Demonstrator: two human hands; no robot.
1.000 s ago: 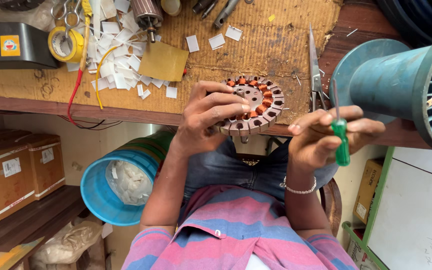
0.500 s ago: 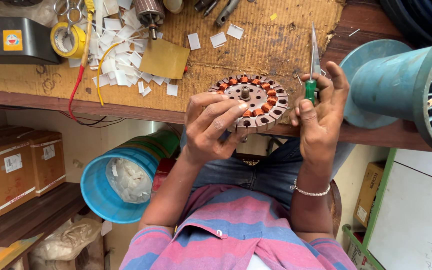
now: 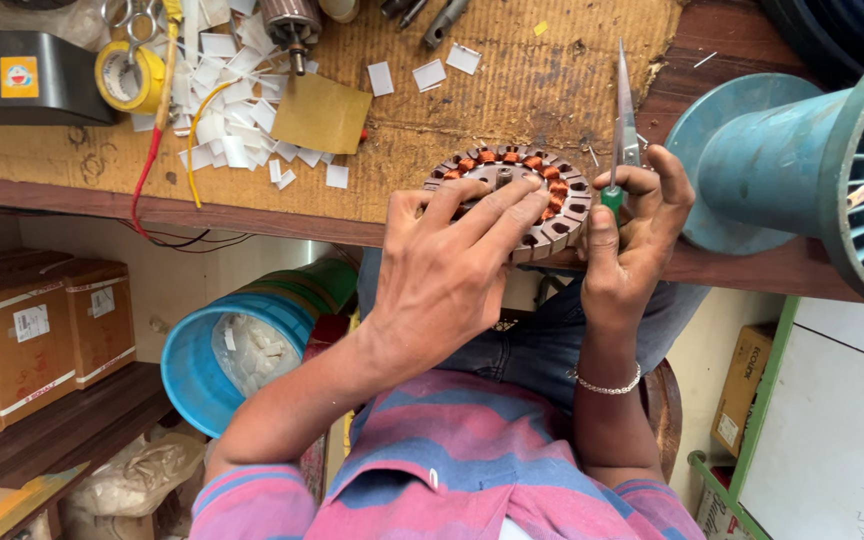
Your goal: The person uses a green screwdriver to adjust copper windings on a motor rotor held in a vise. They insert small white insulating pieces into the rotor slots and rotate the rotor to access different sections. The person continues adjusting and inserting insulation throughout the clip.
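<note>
A round motor stator (image 3: 542, 185) with copper windings rests at the front edge of the workbench (image 3: 512, 80). My left hand (image 3: 452, 265) lies over its near side, fingers spread across the laminations and gripping it. My right hand (image 3: 637, 240) is just to the right of the stator, closed on a small green-handled tool (image 3: 612, 200). A pointed metal blade (image 3: 623, 110) lies on the bench directly above the green handle. Whether the blade belongs to that tool, I cannot tell.
A large teal wire spool (image 3: 802, 160) lies at the right. White paper slips (image 3: 217, 110), a yellow tape roll (image 3: 127, 75), a tan card (image 3: 322, 115) and red and yellow wires are at the left. Below the bench are a blue bin (image 3: 232, 350) and cardboard boxes (image 3: 32, 330).
Both hands rose from my lap to the bench edge. The stator was set down on the bench, and my right hand carried the green tool up beside it.
</note>
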